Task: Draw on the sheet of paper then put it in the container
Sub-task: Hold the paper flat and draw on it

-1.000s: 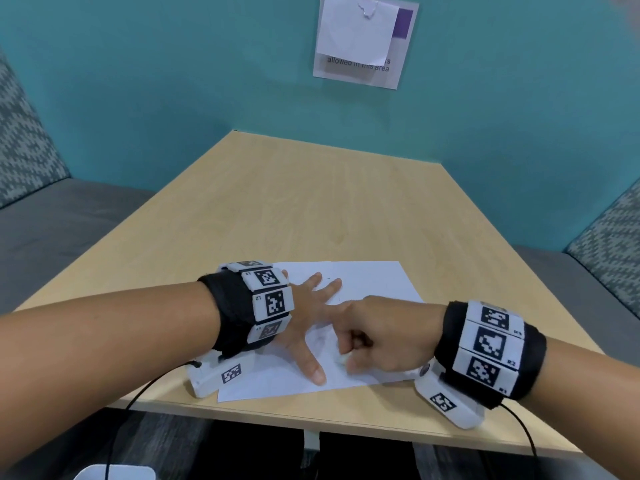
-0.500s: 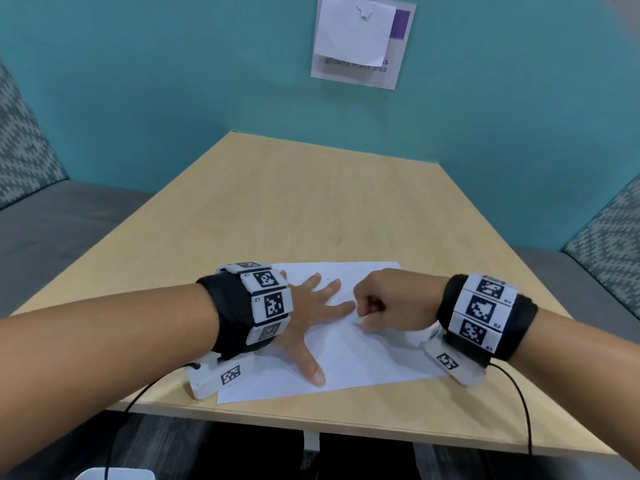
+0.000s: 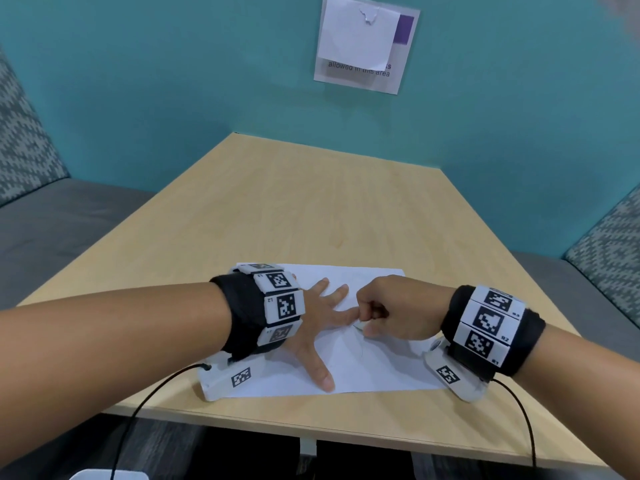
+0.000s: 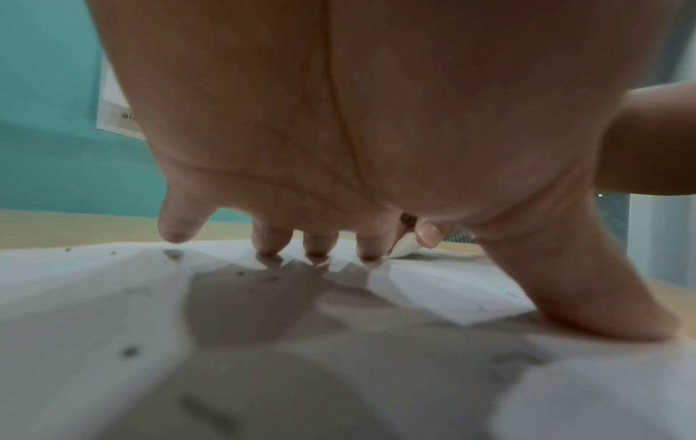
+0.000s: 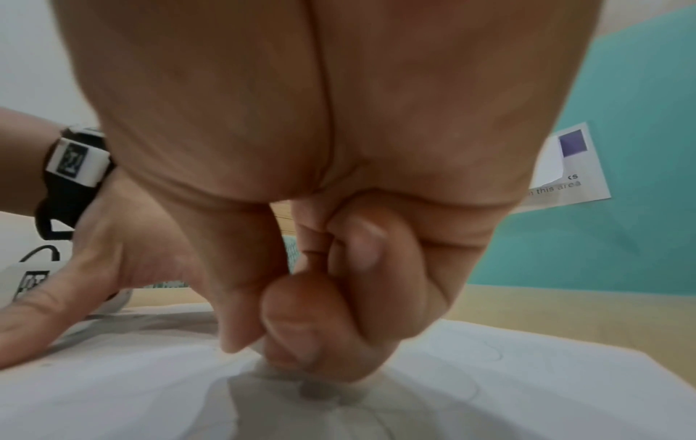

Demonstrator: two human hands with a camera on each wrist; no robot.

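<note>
A white sheet of paper [image 3: 381,368] lies near the front edge of the wooden table [image 3: 329,209]. My left hand [image 3: 322,317] lies flat on the sheet with fingers spread, its fingertips [image 4: 318,256] pressing the paper down. Just to its right, my right hand [image 3: 367,323] is curled into a fist on the paper and pinches a small white object [image 4: 405,247] between thumb and fingers [image 5: 286,342]. The object's tip touches the sheet. A faint thin line [image 3: 360,351] runs on the paper below that hand. Small dark specks dot the paper [image 4: 94,297].
Behind the sheet the tabletop runs back to a teal wall with a notice [image 3: 363,43]. Grey upholstered benches [image 3: 52,230] flank the table. A white rounded thing [image 3: 107,474] shows at the bottom left, below the table edge. Cables trail from both wrists.
My right hand has slid away from the near edge, farther up the sheet, still gripping the white object. The left hand has stayed flat in place.
</note>
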